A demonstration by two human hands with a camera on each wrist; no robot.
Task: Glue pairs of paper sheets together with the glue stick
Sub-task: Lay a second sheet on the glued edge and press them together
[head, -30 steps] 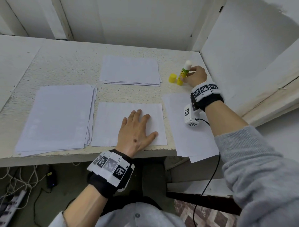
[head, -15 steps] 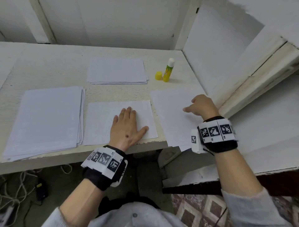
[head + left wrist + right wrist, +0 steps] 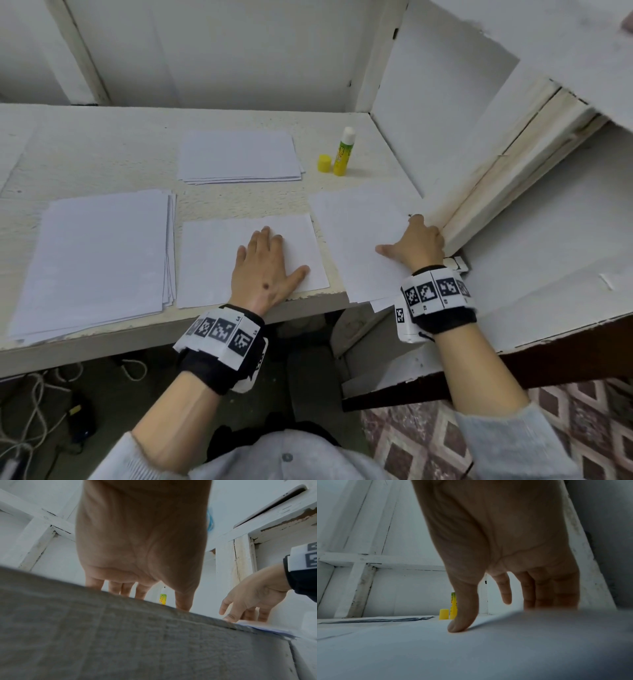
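My left hand (image 3: 263,267) lies flat, fingers straight, on a single white sheet (image 3: 212,260) at the table's front middle. To its right, my right hand (image 3: 414,243) rests on another loose sheet (image 3: 352,233) that overhangs the front edge. The thumb tip (image 3: 458,626) touches that sheet (image 3: 436,649); the other fingers hang towards its right edge, their tips hidden. The yellow-green glue stick (image 3: 342,152) stands uncapped at the back right. Its yellow cap (image 3: 324,163) stands just left of it. Neither hand touches them.
A thick paper stack (image 3: 99,253) lies at the front left and a thinner stack (image 3: 239,156) at the back middle. A white side wall and wooden frame (image 3: 496,178) close the right side, right against my right hand. Cables lie on the floor below.
My right hand let go of the glue stick at the back, drew towards me and settled on the right sheet. The left hand stayed flat on the middle sheet.
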